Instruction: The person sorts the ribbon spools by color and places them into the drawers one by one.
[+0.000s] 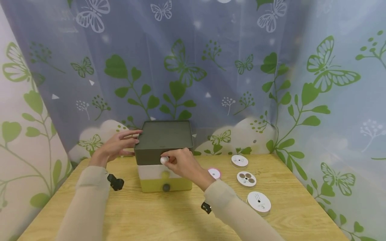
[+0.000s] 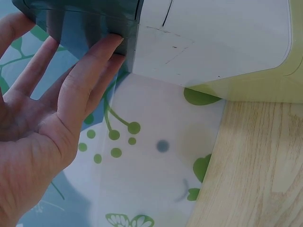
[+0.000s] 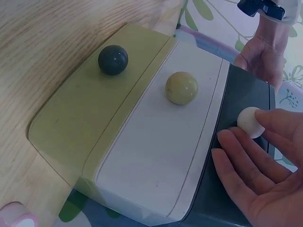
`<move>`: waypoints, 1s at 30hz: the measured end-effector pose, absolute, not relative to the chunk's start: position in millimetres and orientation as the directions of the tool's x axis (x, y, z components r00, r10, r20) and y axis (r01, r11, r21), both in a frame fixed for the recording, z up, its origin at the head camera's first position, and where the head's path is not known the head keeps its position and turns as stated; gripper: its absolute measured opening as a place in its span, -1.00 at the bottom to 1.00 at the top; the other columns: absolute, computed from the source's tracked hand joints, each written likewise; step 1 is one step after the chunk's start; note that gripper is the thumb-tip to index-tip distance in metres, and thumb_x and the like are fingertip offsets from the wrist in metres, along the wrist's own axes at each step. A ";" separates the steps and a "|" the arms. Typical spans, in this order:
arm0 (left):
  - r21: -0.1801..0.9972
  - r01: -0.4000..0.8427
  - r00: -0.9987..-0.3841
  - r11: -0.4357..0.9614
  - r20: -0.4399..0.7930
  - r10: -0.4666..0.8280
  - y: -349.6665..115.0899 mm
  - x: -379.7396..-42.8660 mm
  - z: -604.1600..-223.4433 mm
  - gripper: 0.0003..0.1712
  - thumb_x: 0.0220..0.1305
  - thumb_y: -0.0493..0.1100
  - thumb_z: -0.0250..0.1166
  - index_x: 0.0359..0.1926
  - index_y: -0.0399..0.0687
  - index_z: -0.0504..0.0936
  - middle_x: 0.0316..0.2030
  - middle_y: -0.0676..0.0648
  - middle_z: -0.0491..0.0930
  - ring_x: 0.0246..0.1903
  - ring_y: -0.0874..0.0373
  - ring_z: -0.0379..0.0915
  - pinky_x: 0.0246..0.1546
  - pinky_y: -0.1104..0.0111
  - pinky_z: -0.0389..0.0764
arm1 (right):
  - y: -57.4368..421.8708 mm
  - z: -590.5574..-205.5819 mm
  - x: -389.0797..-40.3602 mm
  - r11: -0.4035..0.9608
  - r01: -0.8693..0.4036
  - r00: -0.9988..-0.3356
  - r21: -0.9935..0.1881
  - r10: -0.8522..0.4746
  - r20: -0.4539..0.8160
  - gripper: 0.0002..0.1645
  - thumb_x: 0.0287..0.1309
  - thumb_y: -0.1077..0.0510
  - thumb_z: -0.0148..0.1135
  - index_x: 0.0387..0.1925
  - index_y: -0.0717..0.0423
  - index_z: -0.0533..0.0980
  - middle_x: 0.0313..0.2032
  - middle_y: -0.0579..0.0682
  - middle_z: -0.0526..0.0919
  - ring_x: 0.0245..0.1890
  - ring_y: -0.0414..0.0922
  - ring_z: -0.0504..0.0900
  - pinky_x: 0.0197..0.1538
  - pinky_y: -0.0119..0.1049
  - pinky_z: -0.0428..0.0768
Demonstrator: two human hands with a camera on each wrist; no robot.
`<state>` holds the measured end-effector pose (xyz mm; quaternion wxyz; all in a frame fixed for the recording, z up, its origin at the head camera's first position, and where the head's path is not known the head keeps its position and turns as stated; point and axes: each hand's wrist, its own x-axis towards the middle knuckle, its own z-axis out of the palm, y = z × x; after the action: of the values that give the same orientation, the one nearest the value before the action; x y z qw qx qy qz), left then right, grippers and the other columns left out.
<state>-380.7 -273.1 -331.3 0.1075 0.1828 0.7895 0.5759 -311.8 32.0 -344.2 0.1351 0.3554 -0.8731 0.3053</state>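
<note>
A small drawer box (image 1: 166,134) stands on the table, its three drawers stacked. The top drawer (image 1: 150,156) is dark grey with a white round knob (image 3: 250,123). White covers the middle drawer (image 3: 142,142), which has a yellow knob (image 3: 181,88); the bottom drawer (image 3: 85,99) is yellow with a dark knob (image 3: 113,60). My right hand (image 1: 184,162) pinches the white knob between thumb and index finger, other fingers against the grey front. My left hand (image 2: 52,104) lies along the box's left side, its fingertips touching the grey top part.
To the right of the box are several white spools: a pink-rimmed one (image 1: 214,173) beside my right wrist, one at the back (image 1: 239,160), one with brown round openings (image 1: 246,179) and a larger one (image 1: 259,202) nearer the front. A patterned curtain (image 1: 169,67) hangs behind the table.
</note>
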 end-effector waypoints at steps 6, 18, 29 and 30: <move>0.951 0.159 -0.911 0.265 0.037 0.412 -274.0 -379.1 -333.3 -0.22 0.56 -0.06 0.18 0.64 -0.07 0.09 0.64 -0.32 -0.12 0.52 -0.39 0.03 0.07 0.08 0.71 | 39.8 -355.1 -307.7 0.510 -0.690 -0.723 -0.513 -0.522 0.453 -0.64 0.32 0.22 0.37 0.13 0.08 0.70 -0.26 0.07 0.84 -0.34 -0.10 0.82 -0.26 -0.49 0.68; 0.955 0.155 -0.906 0.252 0.037 0.421 -273.9 -382.1 -332.1 -0.23 0.58 -0.06 0.15 0.65 -0.03 0.07 0.65 -0.28 -0.14 0.53 -0.35 0.02 0.11 0.08 0.69 | 46.6 -373.7 -301.8 0.504 -0.671 -0.739 -0.543 -0.512 0.438 -0.79 0.23 0.28 0.41 -0.08 0.17 0.74 -0.27 0.09 0.83 -0.39 -0.06 0.81 -0.31 -0.50 0.66; 0.959 0.146 -0.911 0.241 0.036 0.411 -274.0 -380.5 -331.9 -0.24 0.59 -0.06 0.14 0.65 -0.05 0.06 0.64 -0.29 -0.10 0.50 -0.33 0.05 0.13 0.04 0.66 | 41.2 -396.6 -309.8 0.539 -0.669 -0.743 -0.512 -0.509 0.434 -0.69 0.20 0.27 0.44 0.00 0.16 0.72 -0.25 0.13 0.84 -0.32 -0.04 0.84 -0.24 -0.44 0.72; 0.959 0.146 -0.911 0.241 0.035 0.412 -274.0 -380.6 -332.0 -0.24 0.59 -0.06 0.14 0.65 -0.04 0.06 0.64 -0.28 -0.10 0.50 -0.33 0.05 0.12 0.07 0.67 | 40.8 -397.6 -310.4 0.543 -0.666 -0.746 -0.512 -0.508 0.431 -0.69 0.20 0.26 0.45 0.01 0.15 0.72 -0.26 0.13 0.84 -0.32 -0.04 0.84 -0.23 -0.43 0.73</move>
<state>-380.6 -274.0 -332.0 0.1125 0.1789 0.7797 0.5894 -310.4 40.8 -397.6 0.1166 0.3370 -0.8706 0.3390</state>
